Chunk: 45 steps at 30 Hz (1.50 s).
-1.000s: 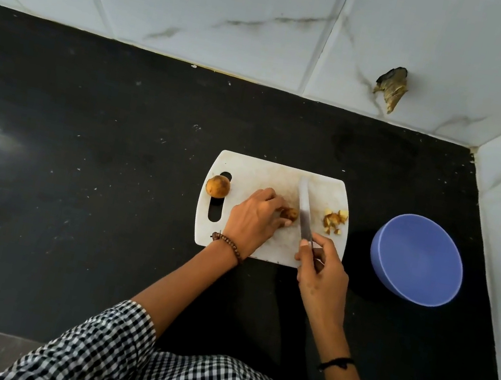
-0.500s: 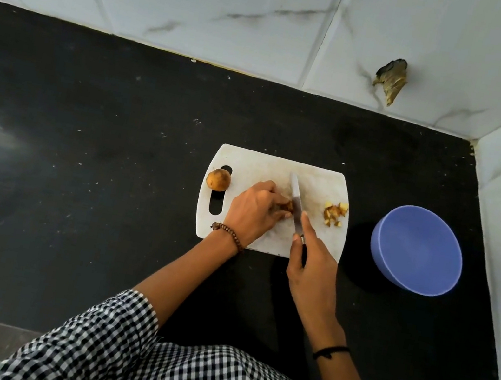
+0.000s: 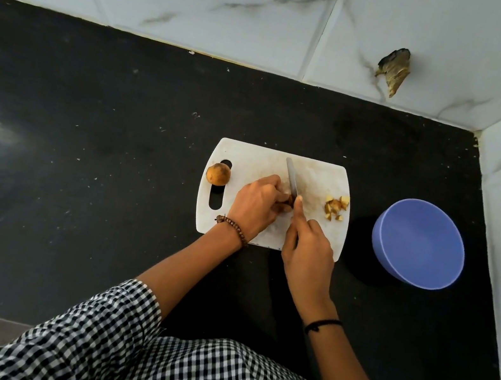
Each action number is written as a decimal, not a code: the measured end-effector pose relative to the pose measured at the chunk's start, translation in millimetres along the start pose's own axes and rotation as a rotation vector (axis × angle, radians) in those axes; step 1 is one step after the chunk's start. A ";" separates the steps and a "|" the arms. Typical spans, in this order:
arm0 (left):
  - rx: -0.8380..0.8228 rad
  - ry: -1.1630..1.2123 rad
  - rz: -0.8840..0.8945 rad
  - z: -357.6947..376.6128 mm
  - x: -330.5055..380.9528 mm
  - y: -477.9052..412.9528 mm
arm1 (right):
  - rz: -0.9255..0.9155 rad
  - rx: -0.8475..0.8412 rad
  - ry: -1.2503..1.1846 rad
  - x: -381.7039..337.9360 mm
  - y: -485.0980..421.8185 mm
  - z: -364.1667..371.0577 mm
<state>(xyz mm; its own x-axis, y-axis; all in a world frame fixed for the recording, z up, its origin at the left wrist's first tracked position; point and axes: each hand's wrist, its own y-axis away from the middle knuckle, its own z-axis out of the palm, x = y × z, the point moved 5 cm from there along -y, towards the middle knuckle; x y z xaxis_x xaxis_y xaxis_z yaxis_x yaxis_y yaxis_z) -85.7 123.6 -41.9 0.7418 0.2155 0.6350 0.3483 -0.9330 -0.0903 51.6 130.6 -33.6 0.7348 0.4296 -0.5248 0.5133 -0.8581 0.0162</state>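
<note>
A white cutting board (image 3: 258,157) lies on the black counter. My left hand (image 3: 256,207) holds a small brown piece of potato (image 3: 290,200) down on the board, mostly hidden under the fingers. My right hand (image 3: 308,250) grips a knife (image 3: 291,177), forefinger along the spine, the blade resting against the piece. A whole small potato (image 3: 218,174) sits at the board's left edge by the handle slot. A little heap of cut potato cubes (image 3: 336,206) lies at the board's right side.
A blue bowl (image 3: 419,243) stands on the counter to the right of the board. White marble-look tiled walls close the back and right side. A dried brown scrap (image 3: 394,69) sticks to the back wall. The black counter (image 3: 80,160) stretches left.
The knife has swung left and forward, from beside the cut cubes onto the piece under my left hand. My right hand followed it onto the board.
</note>
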 end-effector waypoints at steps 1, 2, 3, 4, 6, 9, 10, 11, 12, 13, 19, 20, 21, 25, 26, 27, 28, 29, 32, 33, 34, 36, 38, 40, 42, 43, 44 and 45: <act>0.001 -0.003 0.008 -0.2 0.6 -0.2 | -0.007 0.003 -0.003 -0.4 -3.6 1.3; -0.002 -0.009 0.010 0.0 0.7 -0.2 | -0.008 0.003 -0.010 -0.3 -7.4 2.6; -0.005 -0.013 0.010 0.0 0.6 -0.4 | -0.006 0.000 -0.012 0.2 -10.8 3.9; -0.009 -0.016 0.007 0.1 0.5 -0.6 | -0.003 -0.003 -0.006 0.5 -12.6 4.7; -0.013 -0.022 0.003 0.5 0.6 -0.3 | -0.002 -0.006 0.012 -0.6 -12.8 4.7; -0.013 -0.028 -0.006 1.5 1.2 -0.4 | -0.006 -0.015 0.028 -0.6 -14.3 2.7; -0.018 -0.033 -0.013 2.1 1.0 -0.7 | -0.002 -0.020 0.029 -0.2 -14.8 1.9; -0.021 -0.036 -0.025 2.7 0.3 -1.5 | 0.002 -0.024 0.025 0.4 -15.4 1.4; -0.024 -0.038 -0.043 3.4 -0.8 -1.8 | 0.003 -0.029 0.020 0.6 -15.9 0.8; -0.025 -0.038 -0.059 4.5 -1.9 -2.1 | 0.001 -0.030 0.020 0.9 -16.1 0.4; -0.019 -0.050 -0.119 9.1 -6.1 -2.9 | -0.001 -0.028 0.050 -1.2 -16.0 0.9; -0.021 -0.052 -0.118 9.0 -5.8 -3.1 | 0.000 -0.032 0.056 -0.9 -16.1 0.9; -0.022 -0.055 -0.114 8.5 -5.1 -3.4 | 0.001 -0.036 0.066 -0.4 -16.3 1.0; -0.022 -0.071 -0.093 7.4 -2.3 -3.6 | 0.009 -0.040 0.106 -0.9 -16.5 0.7; -0.022 -0.076 -0.094 8.0 -2.5 -3.1 | 0.014 -0.039 0.111 -0.9 -16.0 0.1; -0.020 -0.082 -0.097 8.8 -2.9 -2.5 | 0.018 -0.039 0.114 -0.8 -15.0 -0.2; -0.021 -0.085 -0.104 9.5 -3.1 -1.7 | 0.021 -0.042 0.114 -0.7 -13.5 -0.5; -0.020 -0.090 -0.109 10.1 -2.8 -0.9 | 0.022 -0.045 0.112 -0.8 -12.1 -0.1; -0.012 -0.107 -0.112 10.4 -0.4 0.0 | 0.022 -0.043 0.106 -1.9 -10.7 1.1; -0.009 -0.109 -0.125 10.9 -1.2 -0.2 | 0.020 -0.041 0.107 -2.4 -10.7 1.9; -0.009 -0.109 -0.146 10.8 -1.9 -0.1 | 0.020 -0.040 0.107 -2.5 -9.9 2.5; 0.000 -0.108 -0.168 10.3 -2.1 0.2 | 0.016 -0.042 0.100 -1.2 -5.7 3.4; 0.013 -0.078 -0.171 9.0 -0.4 0.9 | 0.006 -0.045 0.106 1.1 2.1 3.1; 0.032 -0.034 -0.174 7.6 -0.1 1.7 | 0.001 -0.042 0.113 2.0 6.3 2.4; 0.045 0.001 -0.192 6.9 -1.5 1.9 | 0.006 -0.040 0.126 2.2 5.9 1.8; 0.049 0.024 -0.205 7.1 -3.0 1.8 | 0.009 -0.042 0.132 1.9 5.6 2.2; 0.053 0.045 -0.219 6.7 -3.9 1.6 | 0.012 -0.046 0.135 1.4 6.0 2.0; 0.056 0.062 -0.227 5.8 -3.7 1.5 | 0.012 -0.049 0.139 1.2 6.5 2.1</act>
<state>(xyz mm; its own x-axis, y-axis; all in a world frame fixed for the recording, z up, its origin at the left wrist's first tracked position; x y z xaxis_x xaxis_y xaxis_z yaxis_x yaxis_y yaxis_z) -84.5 123.1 -48.9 0.6048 0.3978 0.6899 0.5347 -0.8449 0.0184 54.9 125.0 -35.9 0.7935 0.4571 -0.4017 0.5226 -0.8501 0.0649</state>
